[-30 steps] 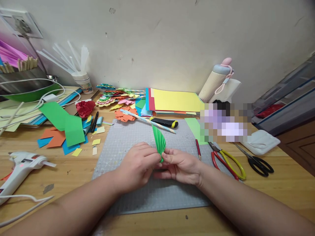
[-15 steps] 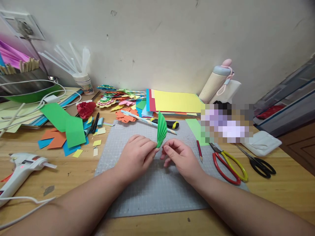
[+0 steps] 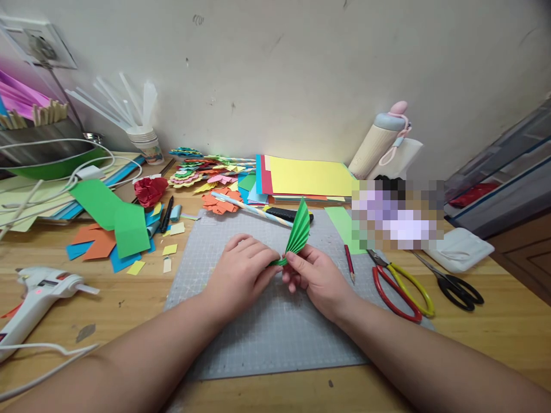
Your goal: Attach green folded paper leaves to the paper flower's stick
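A pleated green paper leaf (image 3: 300,228) stands up between my hands, its folds fanning out above a narrow stem end. My left hand (image 3: 246,269) is closed on that stem end, fingers pressed together. With thumb and fingertips, my right hand (image 3: 316,272) pinches the base of the fan. Both hands are over the grey cutting mat (image 3: 275,344). Behind the leaf lie a striped paper straw (image 3: 247,207) and a black and yellow utility knife (image 3: 282,214), partly covered by the leaf.
Red and yellow handled pliers (image 3: 402,289), black scissors (image 3: 456,287) and a pencil (image 3: 349,264) lie to the right. A glue gun (image 3: 47,292) rests at left, near green paper pieces (image 3: 130,229). Paper flowers (image 3: 189,175) and a yellow sheet (image 3: 310,176) are along the wall.
The green leaf's fan has tipped to the right and opened wider. My right hand, earlier apart from it, now pinches its base. The left hand has kept its grip.
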Demonstrator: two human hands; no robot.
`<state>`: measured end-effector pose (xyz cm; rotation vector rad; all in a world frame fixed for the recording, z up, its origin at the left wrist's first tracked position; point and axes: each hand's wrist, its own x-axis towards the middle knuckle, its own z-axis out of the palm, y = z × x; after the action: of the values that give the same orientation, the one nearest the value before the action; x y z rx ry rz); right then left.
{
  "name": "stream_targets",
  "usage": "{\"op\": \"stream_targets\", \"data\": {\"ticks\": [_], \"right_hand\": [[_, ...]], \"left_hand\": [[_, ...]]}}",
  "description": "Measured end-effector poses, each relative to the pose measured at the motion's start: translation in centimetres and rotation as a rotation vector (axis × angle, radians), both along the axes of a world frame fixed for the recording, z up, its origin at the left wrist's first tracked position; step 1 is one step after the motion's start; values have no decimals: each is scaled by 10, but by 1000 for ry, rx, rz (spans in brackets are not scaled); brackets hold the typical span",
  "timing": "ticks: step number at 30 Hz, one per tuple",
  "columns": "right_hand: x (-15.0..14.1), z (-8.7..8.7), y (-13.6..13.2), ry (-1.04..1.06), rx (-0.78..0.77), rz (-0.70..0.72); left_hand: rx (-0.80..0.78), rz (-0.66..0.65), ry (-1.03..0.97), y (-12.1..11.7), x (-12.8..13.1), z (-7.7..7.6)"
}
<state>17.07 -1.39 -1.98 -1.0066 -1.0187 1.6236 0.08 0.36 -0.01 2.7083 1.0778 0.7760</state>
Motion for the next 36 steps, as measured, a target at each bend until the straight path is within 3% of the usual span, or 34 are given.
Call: {"op": "stream_targets", "data": {"ticks": [3,5,9,12,16,22,31,36], "right_hand": [[0,2,-1,-30,35,-27],[1,3,-2,-93,103,-120],[5,8,-6,-439,385,-310],[7,9,-8,-659,636,-260],[10,4,-7,-808,801,-117],[13,-1,-6,-923,834,-65],[13,3,-9,-986,870,-142],[14,-1,-7,-1015,836,-80]], "left_hand": [[4,-8,-50,0,0,0],[6,27,-106,-1,0,0],[-29,109,-174,-2,1,-2],[-74,134,-206,-4,2,-4],[-203,103,-257,-6,5,-7],[-356,53,-286,-9,6,-9],[-265,-38,-210,-14,6,-1],[-284,-37,-202,-15,7,2]]}}
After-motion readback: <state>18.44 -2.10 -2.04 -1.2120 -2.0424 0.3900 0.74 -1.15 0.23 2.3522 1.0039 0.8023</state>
